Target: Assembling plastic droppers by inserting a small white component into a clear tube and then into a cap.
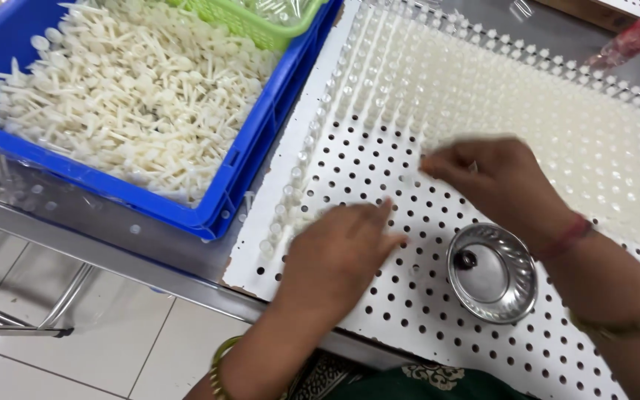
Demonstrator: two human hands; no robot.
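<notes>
A white perforated board (379, 159) lies on a steel table, its far part filled with rows of small white plastic pins (498, 96). My left hand (335, 252) rests fingers-down on the board's near holes, its fingers curled; whether it holds pins is hidden. Blurred with motion, my right hand (494, 178) sits at the edge of the filled rows with its fingertips pinched together. Just below the right wrist, a small steel bowl (492, 272) stands on the board.
A blue crate (261, 130) heaped with loose white pins (127, 89) stands at the left, with a green basket (261, 26) on top. The steel table edge (112, 255) runs along the near left above a tiled floor. A red item (635, 33) lies far right.
</notes>
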